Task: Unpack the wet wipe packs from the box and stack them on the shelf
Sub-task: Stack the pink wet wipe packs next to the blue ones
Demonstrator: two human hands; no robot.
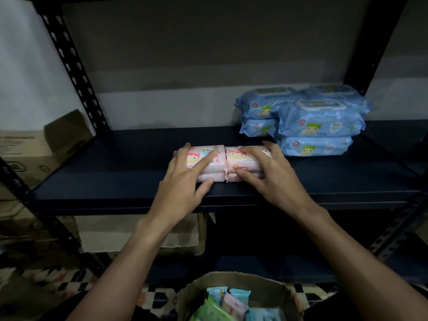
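Your left hand (183, 174) and right hand (271, 172) each grip one of two touching stacks of pink wet wipe packs (222, 163) on the shelf (115, 172), with thumbs at the front and fingers over the top. The blue wet wipe packs (312, 126) stand just beyond your right hand, on its outer side. The box (231, 278) sits below, between your forearms.

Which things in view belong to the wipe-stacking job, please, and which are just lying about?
Job: pink wipe packs, gripped by the left hand and right hand; blue wipe packs; shelf; open box of packs.
Lying about: cardboard box at left; cardboard box under the shelf.
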